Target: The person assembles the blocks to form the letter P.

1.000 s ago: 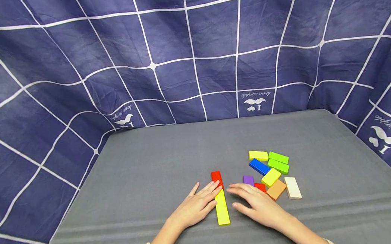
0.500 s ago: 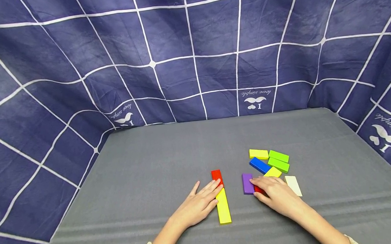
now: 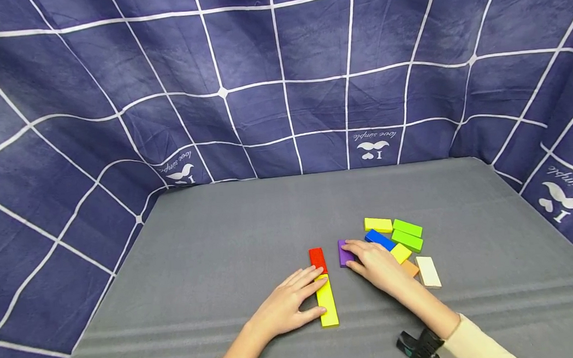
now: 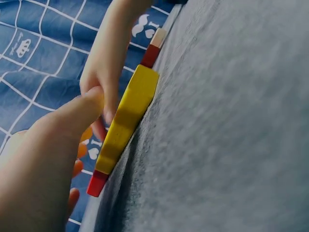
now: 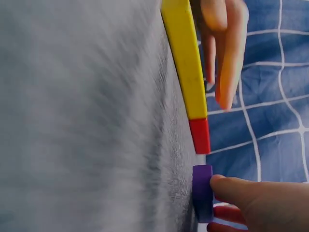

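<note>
Two hands: left hand (image 3: pixel 284 305) and right hand (image 3: pixel 377 264), both over the worktop (image 3: pixel 240 220), well clear of its far edge; the right hand is closer to the right edge.
Left hand: fingers extended and spread, grasping nothing; fingertips lie over the joint of the red and long yellow blocks; contact cannot be confirmed.
Right hand: fingers bent, nearly closed; thumb and fingers pinch the purple block.
Purple block (image 3: pixel 343 255): on the worktop, just right of the red block, a gap between them.
Red block (image 3: pixel 316 257): end to end with the long yellow block (image 3: pixel 328 307), on the side facing the far edge.
Loose blocks: grouped toward the right edge; short yellow block (image 3: pixel 378 225), blue block (image 3: pixel 380 239), two green blocks (image 3: pixel 407 241) side by side, second short yellow block (image 3: pixel 401 253), orange block (image 3: pixel 410 269) partly hidden, white block (image 3: pixel 428 272).
Backdrop cloth (image 3: pixel 321 105): blue, white grid lines, beyond the far edge.
</note>
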`<state>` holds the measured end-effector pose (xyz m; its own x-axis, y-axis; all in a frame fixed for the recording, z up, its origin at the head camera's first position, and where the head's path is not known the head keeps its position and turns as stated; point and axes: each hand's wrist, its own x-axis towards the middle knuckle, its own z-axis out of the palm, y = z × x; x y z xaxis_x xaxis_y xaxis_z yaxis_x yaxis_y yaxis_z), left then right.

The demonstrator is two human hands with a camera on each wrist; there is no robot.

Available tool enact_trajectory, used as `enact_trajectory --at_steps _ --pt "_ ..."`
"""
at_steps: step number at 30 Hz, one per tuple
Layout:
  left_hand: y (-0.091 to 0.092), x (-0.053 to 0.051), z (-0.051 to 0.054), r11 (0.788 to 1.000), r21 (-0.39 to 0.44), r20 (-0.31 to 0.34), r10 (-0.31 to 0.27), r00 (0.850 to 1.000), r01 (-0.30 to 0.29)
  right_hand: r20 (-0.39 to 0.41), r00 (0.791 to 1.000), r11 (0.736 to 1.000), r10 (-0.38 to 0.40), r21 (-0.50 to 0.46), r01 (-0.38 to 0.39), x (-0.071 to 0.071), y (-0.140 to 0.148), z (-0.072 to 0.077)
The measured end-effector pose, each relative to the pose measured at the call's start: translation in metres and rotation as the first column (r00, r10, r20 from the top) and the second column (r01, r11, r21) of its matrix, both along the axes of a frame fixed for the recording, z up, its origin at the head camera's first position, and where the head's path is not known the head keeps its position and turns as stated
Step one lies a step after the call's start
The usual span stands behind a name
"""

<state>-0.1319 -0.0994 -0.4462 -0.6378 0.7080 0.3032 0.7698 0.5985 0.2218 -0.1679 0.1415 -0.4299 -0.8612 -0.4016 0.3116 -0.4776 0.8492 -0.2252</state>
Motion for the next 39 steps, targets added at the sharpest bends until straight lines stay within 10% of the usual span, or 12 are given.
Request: enact_trajectory --at_steps 16,32,39 --pt "0.006 0.014 -0.003 0.989 -0.151 -0.071 -0.015 0.997 0.004 0.229 0.968 0.981 0.103 -0.184 -0.061 -0.072 -0.034 0.000" --pt "0.010 0.015 -0.002 0.987 -0.157 -0.080 -0.001 0.997 -0.012 0.350 0.880 0.931 0.321 -0.289 -0.225 -0.069 -0.038 -0.003" --pt "0.010 0.015 -0.004 0.987 -0.156 -0.074 0.010 0.997 -0.021 0.330 0.888 0.936 0.319 -0.256 -0.241 -0.064 -0.040 -0.005"
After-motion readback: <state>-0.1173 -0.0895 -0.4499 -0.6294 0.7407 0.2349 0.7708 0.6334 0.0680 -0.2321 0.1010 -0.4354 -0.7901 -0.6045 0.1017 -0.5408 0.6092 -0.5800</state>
